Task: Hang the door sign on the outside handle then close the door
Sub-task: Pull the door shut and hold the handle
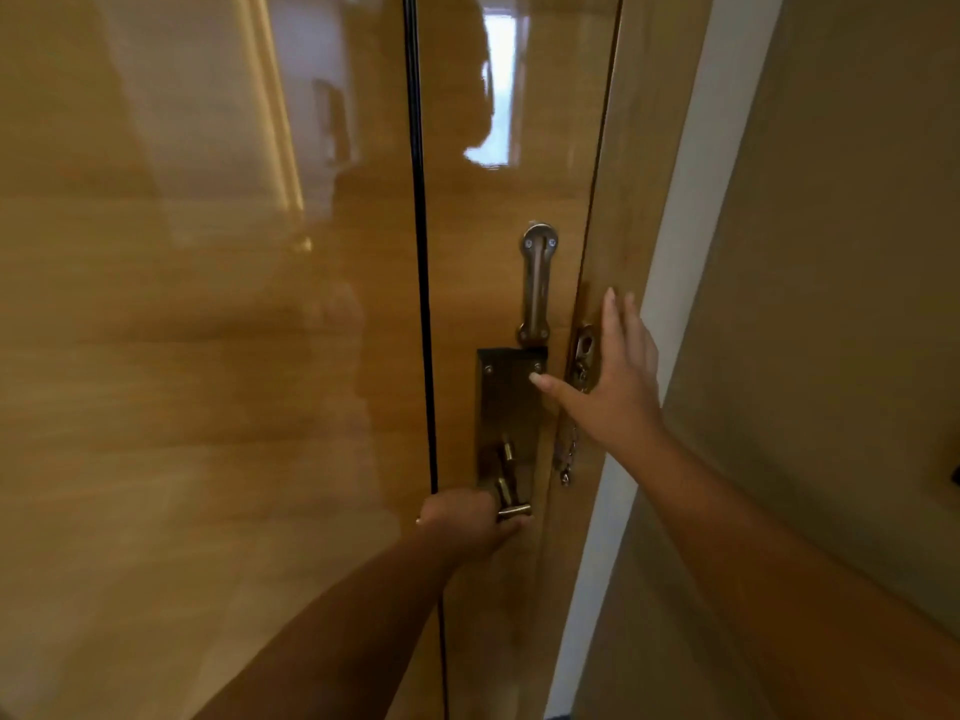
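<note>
A glossy wooden door (493, 210) fills the view, its edge lying against the wooden frame (639, 148). My left hand (467, 522) is closed around the brass lever handle (511, 504) on the inside lock plate (506, 407). Higher up, my right hand (618, 371) is flat with fingers spread, resting on the door's edge and the frame. It partly covers the chain lock bracket (584, 356). A swing-bar guard (537, 283) is mounted above the plate. No door sign is in view.
A security chain (566, 454) hangs from the frame beside the door's edge. A white strip of trim (675, 252) and a beige wall (831, 252) stand to the right. A dark vertical groove (421, 252) runs down the wood panelling.
</note>
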### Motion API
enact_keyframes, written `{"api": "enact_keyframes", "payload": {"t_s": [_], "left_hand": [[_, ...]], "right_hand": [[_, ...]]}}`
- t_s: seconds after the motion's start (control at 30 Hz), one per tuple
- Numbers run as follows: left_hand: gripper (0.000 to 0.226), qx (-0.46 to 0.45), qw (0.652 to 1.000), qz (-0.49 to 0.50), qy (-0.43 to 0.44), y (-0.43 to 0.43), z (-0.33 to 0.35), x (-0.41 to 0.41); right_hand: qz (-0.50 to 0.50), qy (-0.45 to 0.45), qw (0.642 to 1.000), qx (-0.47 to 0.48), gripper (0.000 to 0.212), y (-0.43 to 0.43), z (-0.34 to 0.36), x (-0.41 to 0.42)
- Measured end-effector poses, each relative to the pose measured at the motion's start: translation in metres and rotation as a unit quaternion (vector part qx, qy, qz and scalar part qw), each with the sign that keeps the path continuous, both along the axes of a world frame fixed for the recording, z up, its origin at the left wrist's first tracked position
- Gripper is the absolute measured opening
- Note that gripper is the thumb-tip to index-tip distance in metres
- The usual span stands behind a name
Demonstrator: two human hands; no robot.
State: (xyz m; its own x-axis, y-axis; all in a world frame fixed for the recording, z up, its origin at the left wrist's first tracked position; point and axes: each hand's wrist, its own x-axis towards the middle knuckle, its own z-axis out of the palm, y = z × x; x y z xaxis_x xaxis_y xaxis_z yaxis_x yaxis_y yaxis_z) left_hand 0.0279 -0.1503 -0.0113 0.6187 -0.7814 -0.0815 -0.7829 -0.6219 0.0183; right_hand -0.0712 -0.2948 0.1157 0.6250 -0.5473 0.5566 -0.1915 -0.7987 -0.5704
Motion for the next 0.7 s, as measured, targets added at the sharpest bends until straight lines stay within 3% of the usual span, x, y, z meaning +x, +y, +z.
{"api": "enact_keyframes", "payload": {"t_s": [0.13,0.3,0.6,0.7], "left_hand": [[0.056,0.019,0.995,-0.049,-0.083,-0.015,0.007,0.021],[0.048,-0.020,0.995,-0.078,-0.066,-0.027,-0.006,0.049],[0.079,-0.122,0.987,-0.094,-0.052,-0.035,-0.046,0.068],[0.074,-0.097,0.991,-0.071,-0.050,-0.033,-0.041,0.063]], "right_hand": [[0.011,0.022,0.998,-0.056,0.110,0.008,-0.002,0.018],[-0.014,0.048,0.997,-0.061,0.110,-0.003,-0.013,0.032],[-0.020,0.056,0.996,-0.060,0.109,-0.007,-0.018,0.035],[-0.012,0.056,0.997,-0.053,0.109,-0.003,-0.013,0.016]]}}
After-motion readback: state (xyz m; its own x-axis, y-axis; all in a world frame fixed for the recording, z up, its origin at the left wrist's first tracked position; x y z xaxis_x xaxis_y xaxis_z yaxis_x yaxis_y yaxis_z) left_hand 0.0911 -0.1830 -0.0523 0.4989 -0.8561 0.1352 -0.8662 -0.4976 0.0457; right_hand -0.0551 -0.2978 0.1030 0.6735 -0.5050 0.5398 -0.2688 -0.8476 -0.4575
